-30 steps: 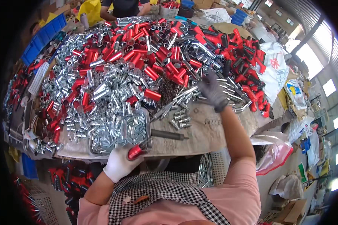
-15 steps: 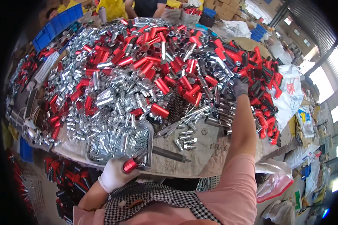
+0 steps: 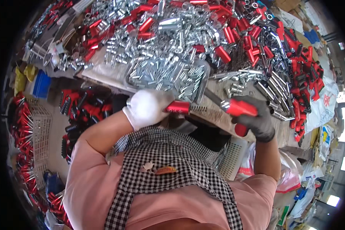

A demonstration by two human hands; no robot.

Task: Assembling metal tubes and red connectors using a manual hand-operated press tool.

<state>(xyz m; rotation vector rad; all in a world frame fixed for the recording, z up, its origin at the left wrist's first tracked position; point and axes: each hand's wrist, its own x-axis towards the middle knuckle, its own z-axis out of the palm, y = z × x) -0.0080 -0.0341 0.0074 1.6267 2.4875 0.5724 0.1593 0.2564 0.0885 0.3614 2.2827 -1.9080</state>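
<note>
My left hand, in a white glove, is closed around a short red metal tube. A dark coil spring sticks out of the tube's right end. My right hand, in a grey glove, grips a red pistol-shaped handle with a silvery tip facing the spring. Spring and handle are apart. Both hands are over the table's near edge, just in front of a clear plastic tray of small metal pins.
Loose silver fittings and red tubes cover the table. Chrome tubes and red-and-black handles lie at its right. A dark rod lies beside the tray. Below left stand a pale crate and more handles.
My right hand has come back from the pile at the right and now holds a red handle. The left hand's tube has turned, its spring pointing right. The view has tipped downward.
</note>
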